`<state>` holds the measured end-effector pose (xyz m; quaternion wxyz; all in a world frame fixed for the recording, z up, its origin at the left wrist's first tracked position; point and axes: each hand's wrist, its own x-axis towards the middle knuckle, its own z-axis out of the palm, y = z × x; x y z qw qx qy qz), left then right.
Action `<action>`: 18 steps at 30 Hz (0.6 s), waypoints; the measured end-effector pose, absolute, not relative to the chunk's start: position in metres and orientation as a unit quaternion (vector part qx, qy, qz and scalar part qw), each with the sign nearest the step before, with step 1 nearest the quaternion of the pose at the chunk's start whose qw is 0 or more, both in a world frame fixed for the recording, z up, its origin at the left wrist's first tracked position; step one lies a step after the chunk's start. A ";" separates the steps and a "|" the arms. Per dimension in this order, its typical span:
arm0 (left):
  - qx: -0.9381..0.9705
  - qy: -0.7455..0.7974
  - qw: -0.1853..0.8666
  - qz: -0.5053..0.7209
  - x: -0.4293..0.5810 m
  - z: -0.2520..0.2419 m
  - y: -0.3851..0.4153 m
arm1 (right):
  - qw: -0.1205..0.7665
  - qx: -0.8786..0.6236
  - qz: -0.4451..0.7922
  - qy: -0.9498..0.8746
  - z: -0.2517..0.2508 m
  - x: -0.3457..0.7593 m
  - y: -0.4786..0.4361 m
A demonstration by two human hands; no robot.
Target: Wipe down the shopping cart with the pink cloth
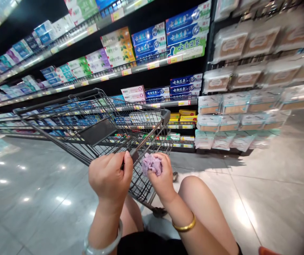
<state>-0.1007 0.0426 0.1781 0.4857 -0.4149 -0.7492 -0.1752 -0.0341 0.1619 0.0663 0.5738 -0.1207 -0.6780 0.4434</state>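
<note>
My left hand (111,174) is closed in a fist, thumb against the curled fingers. It overlaps the near side of a dark wire shopping cart (88,163). What lies inside the fist, if anything, is hidden. My right hand (164,177) is wrapped round a crumpled, fuzzy light-purple cloth (152,165), which bulges out on its left side. Both hands are raised in front of my knees, a short gap between them. A pale bracelet (104,250) circles my left wrist, and a gold bangle (185,225) my right.
Shelves (120,71) of boxed goods, among them blue boxes (152,42), run along behind the cart. Hanging clear packs (234,81) fill racks at the right. Shiny grey tiles (35,191) cover the floor. My bent knee (197,191) rises beside my right hand.
</note>
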 end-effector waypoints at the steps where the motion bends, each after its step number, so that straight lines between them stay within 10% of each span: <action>1: -0.414 -0.749 0.488 -0.174 -0.101 0.178 0.043 | 0.580 -0.103 0.437 -0.680 0.073 -0.030 0.160; 18: -0.424 -0.744 0.490 -0.160 -0.101 0.179 0.042 | 0.542 0.062 0.431 -0.718 0.088 -0.016 0.144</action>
